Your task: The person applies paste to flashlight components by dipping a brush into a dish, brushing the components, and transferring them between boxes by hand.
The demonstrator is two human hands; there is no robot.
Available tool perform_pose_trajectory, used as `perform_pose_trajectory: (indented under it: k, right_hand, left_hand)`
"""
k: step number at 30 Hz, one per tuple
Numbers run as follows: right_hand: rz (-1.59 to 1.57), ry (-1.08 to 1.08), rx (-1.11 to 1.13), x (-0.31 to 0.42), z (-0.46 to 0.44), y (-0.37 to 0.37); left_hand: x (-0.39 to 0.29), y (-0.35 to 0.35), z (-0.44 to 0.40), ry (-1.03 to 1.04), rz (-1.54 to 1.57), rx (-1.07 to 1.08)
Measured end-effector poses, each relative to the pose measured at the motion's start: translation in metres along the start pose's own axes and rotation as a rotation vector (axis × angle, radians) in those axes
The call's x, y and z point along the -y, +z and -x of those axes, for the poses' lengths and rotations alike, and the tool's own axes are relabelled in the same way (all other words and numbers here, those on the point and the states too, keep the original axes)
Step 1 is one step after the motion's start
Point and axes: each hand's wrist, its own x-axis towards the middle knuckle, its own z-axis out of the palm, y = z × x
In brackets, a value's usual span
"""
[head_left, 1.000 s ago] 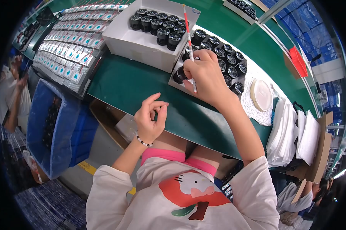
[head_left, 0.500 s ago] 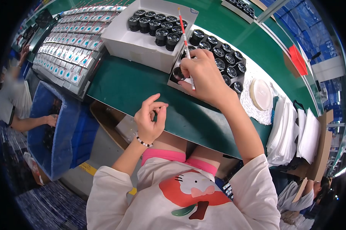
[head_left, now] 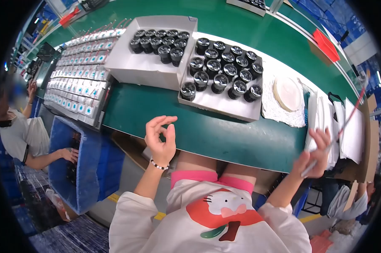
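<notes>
My right hand (head_left: pixel 316 154) is off the bench's right side, blurred, with a thin red-and-white brush (head_left: pixel 350 116) held in it. The brush tilts up to the right, its tip far from the parts. Over the bench's front edge, my left hand (head_left: pixel 160 137) is empty, thumb and fingers loosely curved and apart. Several black cylindrical parts with shiny tops (head_left: pixel 220 83) stand upright in a shallow white box (head_left: pixel 220 110) ahead of me. Neither hand touches them.
A deeper white box (head_left: pixel 144 78) holds more black cylinders. Racks of white-labelled metal pieces (head_left: pixel 78 86) stand at left. A round pale lid or dish (head_left: pixel 288 93) lies on white cloth, near white bags (head_left: pixel 319 122). At left, a co-worker's hand (head_left: pixel 70 154) reaches into a blue bin (head_left: pixel 64 189).
My right hand has moved from the shallow box to the far right, taking the brush along. My left hand stays nearly in place. The view has shifted slightly.
</notes>
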Motion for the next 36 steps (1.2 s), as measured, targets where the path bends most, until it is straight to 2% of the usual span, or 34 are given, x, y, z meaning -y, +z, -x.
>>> perform_pose_trajectory:
  k: [2, 3, 5, 6, 7, 10, 12, 15, 18, 21, 25, 26, 30, 34, 36]
  right_hand:
    - [0.022, 0.056, -0.026, -0.002, 0.027, -0.020]
    - [0.041, 0.088, -0.027, -0.001, 0.038, -0.029]
    - [0.100, 0.131, -0.033, 0.003, 0.051, -0.046]
    - [0.133, 0.153, -0.029, 0.004, 0.055, -0.052]
    - [0.157, 0.161, -0.039, 0.004, 0.057, -0.056]
    - [0.231, 0.182, -0.064, 0.004, 0.062, -0.068]
    - [0.252, 0.176, -0.084, 0.005, 0.063, -0.074]
    - [0.289, 0.176, -0.103, 0.005, 0.067, -0.084]
    - [0.334, 0.191, -0.103, 0.004, 0.070, -0.095]
    - [0.342, 0.182, -0.112, 0.000, 0.076, -0.103]
    - [0.323, 0.206, -0.124, 0.001, 0.077, -0.102]
    - [0.313, 0.202, -0.131, -0.001, 0.080, -0.102]
    - [0.328, 0.216, -0.146, 0.003, 0.078, -0.101]
    - [0.345, 0.204, -0.162, 0.002, 0.081, -0.110]
    - [0.349, 0.205, -0.169, 0.002, 0.083, -0.111]
  left_hand:
    - [-0.013, -0.009, -0.020, 0.058, -0.049, 0.001]
    - [-0.019, -0.015, -0.041, 0.155, -0.203, -0.014]
    - [-0.032, -0.025, -0.090, 0.188, -0.400, -0.006]
    - [-0.038, -0.028, -0.115, 0.075, -0.443, 0.067]
    - [-0.042, -0.025, -0.140, 0.078, -0.470, 0.131]
    - [-0.011, -0.016, -0.203, 0.070, -0.702, 0.517]
    - [0.002, -0.003, -0.230, -0.011, -1.006, 0.854]
    - [0.040, 0.017, -0.246, -0.410, -1.167, 1.052]
    - [0.056, 0.028, -0.238, -0.476, -1.147, 1.027]
    - [0.059, 0.030, -0.236, -0.570, -0.989, 1.012]
    - [0.048, 0.031, -0.232, -0.602, -0.943, 0.981]
    - [0.038, 0.029, -0.227, -0.542, -0.847, 0.942]
    - [0.035, 0.022, -0.231, -0.477, -0.930, 0.963]
    - [0.007, 0.005, -0.234, -0.301, -1.070, 0.811]
    - [-0.012, -0.008, -0.229, -0.001, -0.947, 0.584]
